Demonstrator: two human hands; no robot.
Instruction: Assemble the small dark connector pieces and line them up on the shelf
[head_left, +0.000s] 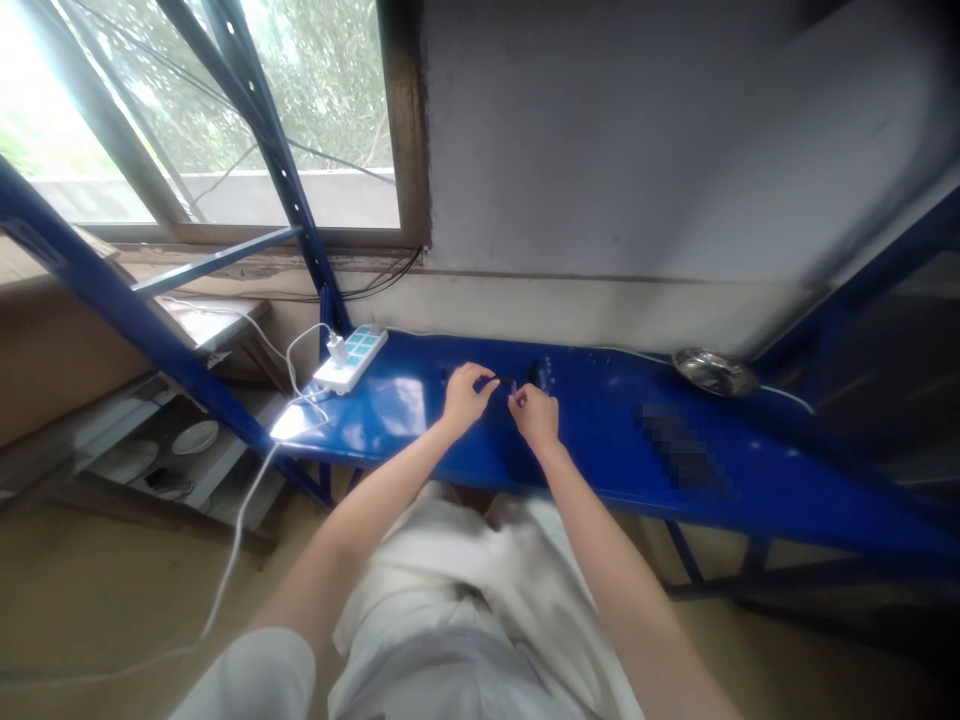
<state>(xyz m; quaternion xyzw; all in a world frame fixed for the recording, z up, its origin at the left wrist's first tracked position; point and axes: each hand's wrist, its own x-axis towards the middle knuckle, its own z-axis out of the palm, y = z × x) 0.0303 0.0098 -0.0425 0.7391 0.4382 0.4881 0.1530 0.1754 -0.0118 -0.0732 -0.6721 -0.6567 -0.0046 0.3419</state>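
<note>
Over the blue shelf top (480, 450), my two hands are close together with fingertips almost meeting. Thumb and forefinger of my left hand (466, 397) pinch one end of a small, thin dark piece (505, 380); its kind is too small to tell. My right hand (537, 412) is closed at the other end of that piece, its fingertips pressed together on something tiny that I cannot make out. Just behind my right hand lie several small clear bits (547, 374) and a small dark item, partly hidden by the fingers.
A white power strip (351, 360) with a plug and cable sits at the shelf's left end. On the right are a shiny metal dish (714, 371) and a blurred-out dark object (682, 450). Blue uprights (289, 190) frame the shelf; a wall and window stand behind.
</note>
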